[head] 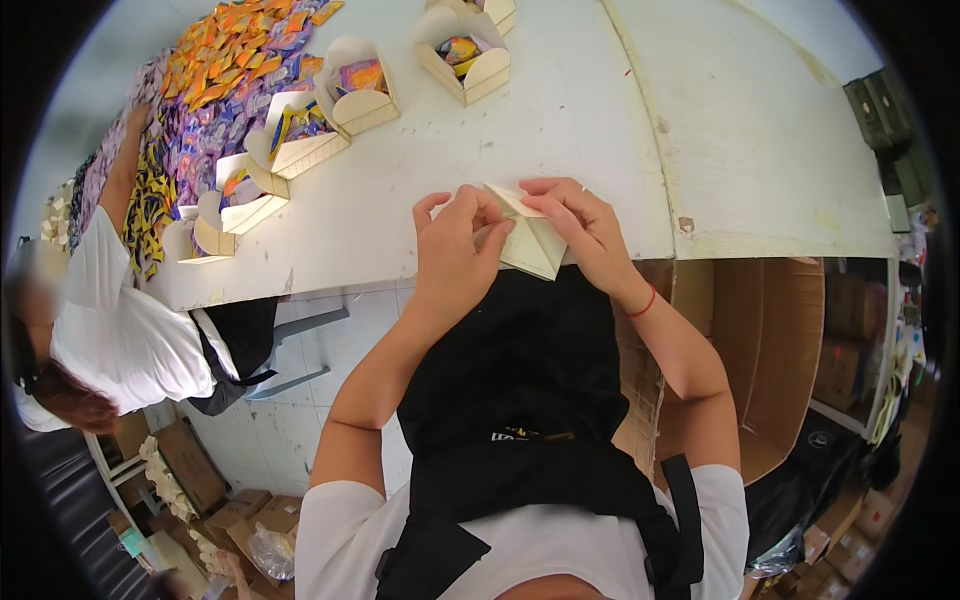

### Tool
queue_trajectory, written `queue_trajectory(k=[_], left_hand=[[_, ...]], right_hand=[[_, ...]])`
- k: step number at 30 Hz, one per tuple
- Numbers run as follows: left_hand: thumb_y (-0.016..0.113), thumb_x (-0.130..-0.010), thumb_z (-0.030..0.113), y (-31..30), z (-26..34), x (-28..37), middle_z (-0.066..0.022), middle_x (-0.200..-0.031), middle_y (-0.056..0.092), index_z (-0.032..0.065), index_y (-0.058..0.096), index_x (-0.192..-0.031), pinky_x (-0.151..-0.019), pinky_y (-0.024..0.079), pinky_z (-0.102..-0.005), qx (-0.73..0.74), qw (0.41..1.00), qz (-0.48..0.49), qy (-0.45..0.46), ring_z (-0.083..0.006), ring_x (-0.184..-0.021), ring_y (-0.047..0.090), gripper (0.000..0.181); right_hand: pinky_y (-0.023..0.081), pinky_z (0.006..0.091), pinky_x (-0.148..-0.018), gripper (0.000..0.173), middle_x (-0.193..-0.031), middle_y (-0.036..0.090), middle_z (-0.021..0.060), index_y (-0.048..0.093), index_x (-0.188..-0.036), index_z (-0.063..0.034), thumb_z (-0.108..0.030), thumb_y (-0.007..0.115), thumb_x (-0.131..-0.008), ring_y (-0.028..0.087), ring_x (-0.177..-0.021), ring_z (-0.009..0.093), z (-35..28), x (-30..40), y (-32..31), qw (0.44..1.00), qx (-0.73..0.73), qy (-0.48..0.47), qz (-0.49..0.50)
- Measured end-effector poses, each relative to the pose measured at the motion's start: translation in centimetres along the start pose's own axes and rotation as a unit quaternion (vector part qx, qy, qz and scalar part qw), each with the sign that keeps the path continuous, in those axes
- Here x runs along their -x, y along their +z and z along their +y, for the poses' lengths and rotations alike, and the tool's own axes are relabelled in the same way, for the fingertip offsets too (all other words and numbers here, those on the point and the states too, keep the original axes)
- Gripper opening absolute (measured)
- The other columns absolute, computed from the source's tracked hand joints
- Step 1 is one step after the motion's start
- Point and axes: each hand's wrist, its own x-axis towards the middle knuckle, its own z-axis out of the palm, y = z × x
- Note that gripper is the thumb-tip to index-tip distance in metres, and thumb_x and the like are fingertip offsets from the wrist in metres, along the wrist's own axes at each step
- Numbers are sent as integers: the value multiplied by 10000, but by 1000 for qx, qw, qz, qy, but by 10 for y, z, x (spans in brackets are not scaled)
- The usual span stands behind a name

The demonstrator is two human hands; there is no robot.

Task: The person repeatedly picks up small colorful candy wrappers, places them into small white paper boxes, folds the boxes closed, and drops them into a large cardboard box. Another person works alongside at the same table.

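Note:
At the front edge of the white table, a cream paperboard box (531, 247) is held between my two hands, its flaps partly folded. My left hand (463, 236) pinches its left side between thumb and fingers. On the right side, my right hand (577, 225) grips an upper flap with thumb and forefinger. The box's inside is mostly hidden by the flaps and fingers. Farther up the table stands an open cream box (487, 75) with colourful packets (459, 52) in it.
Several filled cream boxes (307, 154) form a slanting row to the left. Beyond them lie heaps of orange packets (225, 52) and purple packets (217, 135). A co-worker (135, 322) reaches into the heaps. An open cardboard carton (772, 360) stands below the table at right.

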Motion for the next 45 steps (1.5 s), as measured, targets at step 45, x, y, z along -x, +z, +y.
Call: queue_trajectory(k=[45], left_hand=[[779,-780,352,0,-25,17,-165,-1399,484,30,500,-1373,-1026,416,-444,-204,942,-90,250,-371,-1248,478,730]], right_hand=[[420,456,-1030,628,-1474,428,158,493,-1420,-112,-348,692,-873,461,-1260,364,3,40,-3,852,455,-257,-40]])
